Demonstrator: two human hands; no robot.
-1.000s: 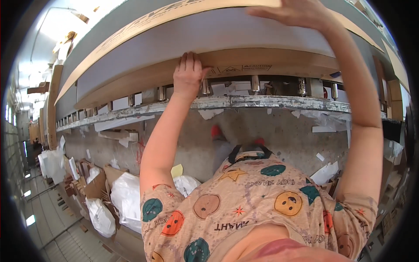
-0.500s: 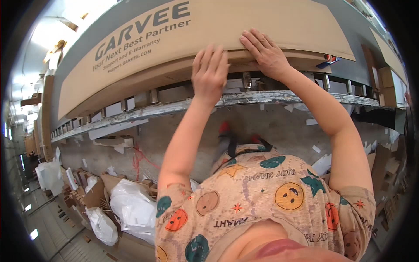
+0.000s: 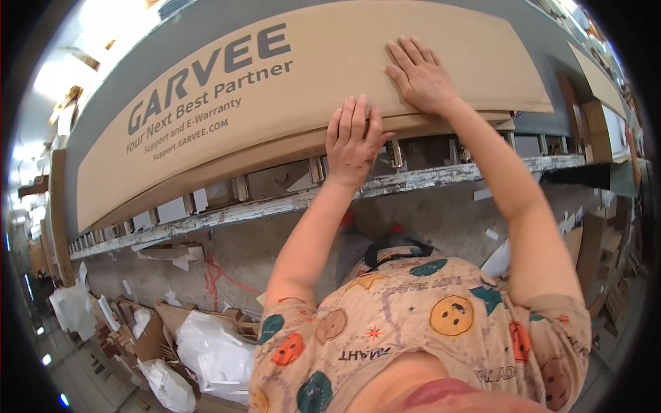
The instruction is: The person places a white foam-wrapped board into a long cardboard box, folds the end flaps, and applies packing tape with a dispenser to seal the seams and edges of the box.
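Note:
A long, flat brown cardboard box [image 3: 330, 62] with dark printing on its top lies across a roller conveyor. My right hand [image 3: 423, 79] rests flat on the box top, right of the middle, with its fingers stretched out. At the box's near edge is my left hand [image 3: 354, 141], fingers extended over the rim of the top and thumb out to the side. Neither hand grips anything. The top panel sits over the near side, with a narrow gap line showing along the right part.
The conveyor's worn metal rail [image 3: 275, 204] and its rollers run along my front. Clear plastic bags of white packing material [image 3: 213, 347] lie at lower left, near red strapping [image 3: 217, 275]. Cardboard pieces [image 3: 599, 255] stand at the right, and paper scraps litter the floor.
My left hand has come down and right along the box's near edge. My right hand has shifted slightly onto the top. The box appears lower and farther left in view.

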